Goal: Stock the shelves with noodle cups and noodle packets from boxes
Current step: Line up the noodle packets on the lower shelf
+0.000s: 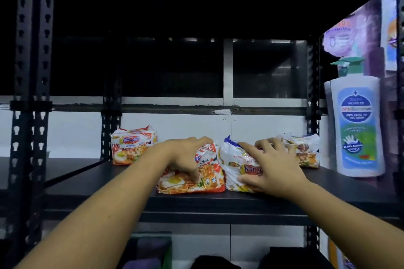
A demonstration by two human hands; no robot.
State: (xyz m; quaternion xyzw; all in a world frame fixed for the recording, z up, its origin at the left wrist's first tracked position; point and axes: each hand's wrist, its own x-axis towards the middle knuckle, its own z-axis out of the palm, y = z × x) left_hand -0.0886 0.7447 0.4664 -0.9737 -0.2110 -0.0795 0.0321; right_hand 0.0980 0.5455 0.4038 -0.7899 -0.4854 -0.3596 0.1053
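the left hand point(185, 155) is curling its fingers down over the red packet point(209, 181), fingertips pressing on its front face, so it is gripping that one. the right hand point(271, 166) is lying spread and nearly flat on the white packet point(231, 166), pressing rather than clasping. both packets are sitting side by side, touching, near the front edge of the black shelf point(109, 183). the rear left packet point(131, 146) is standing at the left hand's 10 o'clock, the rear right packet point(306, 150) at the right hand's 2 o'clock. a pump bottle point(358, 129) is standing at 3 o'clock (top-heavy, by the look of it). the risk, as i am judging it: pushing the white packet back could be shoving the rear right packet into the bottle, and glossy wrappers lying this close to the edge could be sliding off.
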